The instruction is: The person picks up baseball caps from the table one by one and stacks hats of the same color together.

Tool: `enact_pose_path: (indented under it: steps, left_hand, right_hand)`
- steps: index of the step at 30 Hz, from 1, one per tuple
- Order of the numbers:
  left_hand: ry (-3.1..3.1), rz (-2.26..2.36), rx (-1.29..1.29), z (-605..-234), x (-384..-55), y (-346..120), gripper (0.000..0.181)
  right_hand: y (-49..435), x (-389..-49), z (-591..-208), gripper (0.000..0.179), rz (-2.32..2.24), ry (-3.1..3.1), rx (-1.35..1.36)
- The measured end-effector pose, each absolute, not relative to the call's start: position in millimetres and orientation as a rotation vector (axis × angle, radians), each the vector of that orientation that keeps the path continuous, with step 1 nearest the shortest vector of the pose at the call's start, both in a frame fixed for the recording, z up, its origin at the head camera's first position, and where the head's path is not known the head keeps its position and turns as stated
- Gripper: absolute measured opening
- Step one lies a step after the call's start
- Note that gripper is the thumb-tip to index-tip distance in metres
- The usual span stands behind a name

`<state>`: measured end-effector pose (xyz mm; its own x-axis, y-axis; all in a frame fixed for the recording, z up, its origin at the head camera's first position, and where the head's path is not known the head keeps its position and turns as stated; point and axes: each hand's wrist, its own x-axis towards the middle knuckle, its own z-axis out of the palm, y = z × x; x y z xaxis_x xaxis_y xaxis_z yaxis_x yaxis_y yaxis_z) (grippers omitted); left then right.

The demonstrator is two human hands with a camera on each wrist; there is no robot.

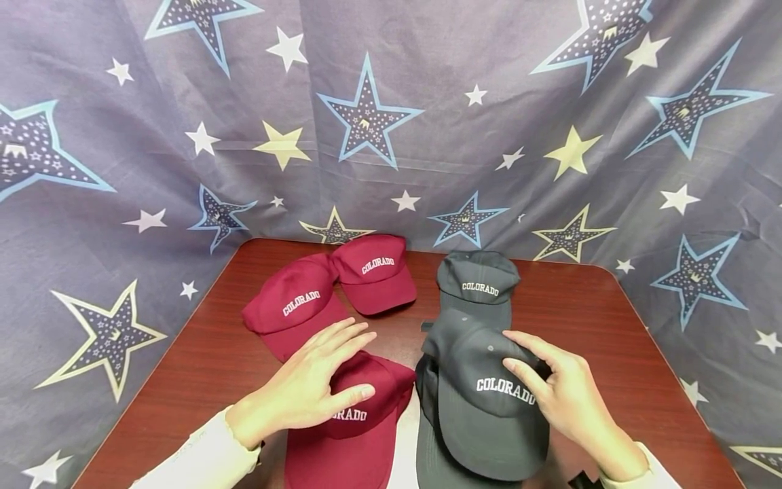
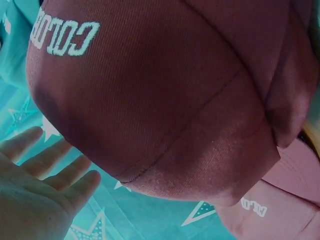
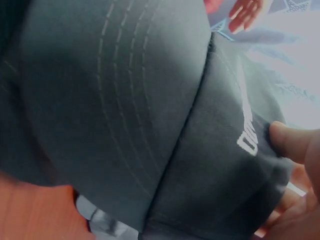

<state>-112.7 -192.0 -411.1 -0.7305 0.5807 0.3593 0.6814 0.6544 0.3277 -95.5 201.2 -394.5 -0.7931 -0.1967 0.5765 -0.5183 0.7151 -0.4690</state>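
Note:
My left hand point(image 1: 305, 384) is over a maroon cap point(image 1: 342, 455) lettered COLORADO, its fingers straight and thumb apart, covering part of the lettering. In the left wrist view, the fingers are beside the crown of a maroon cap point(image 2: 150, 100); whether they touch it I cannot tell. My right hand point(image 1: 574, 394) pinches the side of a dark grey COLORADO cap point(image 1: 489, 435) by its crown. In the right wrist view the thumb point(image 3: 290, 142) lies on the front near the lettering, and the other fingers are partly hidden behind the cloth. Another dark grey cap point(image 1: 427, 448) lies beneath it.
Two more maroon caps, one at the left point(image 1: 296, 299) and one at the back point(image 1: 375, 268), lie on the brown wooden table point(image 1: 586, 299). A further dark grey cap point(image 1: 476, 272) sits behind the held one. A star-patterned cloth point(image 1: 427, 190) hangs around the table.

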Motion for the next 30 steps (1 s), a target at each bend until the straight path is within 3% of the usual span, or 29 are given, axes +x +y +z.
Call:
enact_pose_path:
  steps: [14, 30]
  left_hand:
    - [-2.661, -0.689, -1.024, -412, -114, -193, 0.073]
    - [-2.660, -0.681, -1.026, -413, -114, -191, 0.072]
  right_hand:
    - [200, -93, -422, 0.051, 0.845, -2.444, 0.585]
    - [190, -72, -443, 0.069, 0.454, -2.547, 0.677]
